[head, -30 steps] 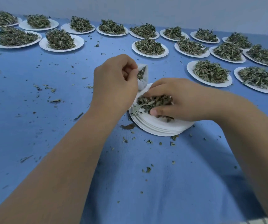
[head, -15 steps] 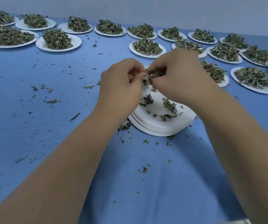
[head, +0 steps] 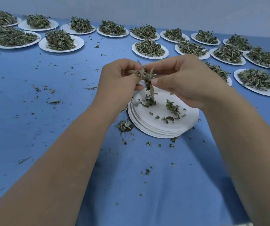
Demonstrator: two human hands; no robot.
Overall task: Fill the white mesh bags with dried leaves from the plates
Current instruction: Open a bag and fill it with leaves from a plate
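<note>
We saw a plain blue tabletop (head: 33,128), speckled all over with dark green crumbs (head: 54,101). The plates (head: 155,128) were plain white, unpatterned. The leaves (head: 59,40) heaped on them were dull olive green, mixed with paler grey-green bits; one scrap (head: 170,118) looked reddish brown. The bag (head: 141,83) showed white. The wall (head: 147,7) was pale grey.

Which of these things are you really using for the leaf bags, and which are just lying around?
In use: left hand, white mesh bag (mostly hidden), right hand, pinch of leaves, stack of plates, full plates.
Just lying about: leaf crumbs on the blue cloth.
</note>
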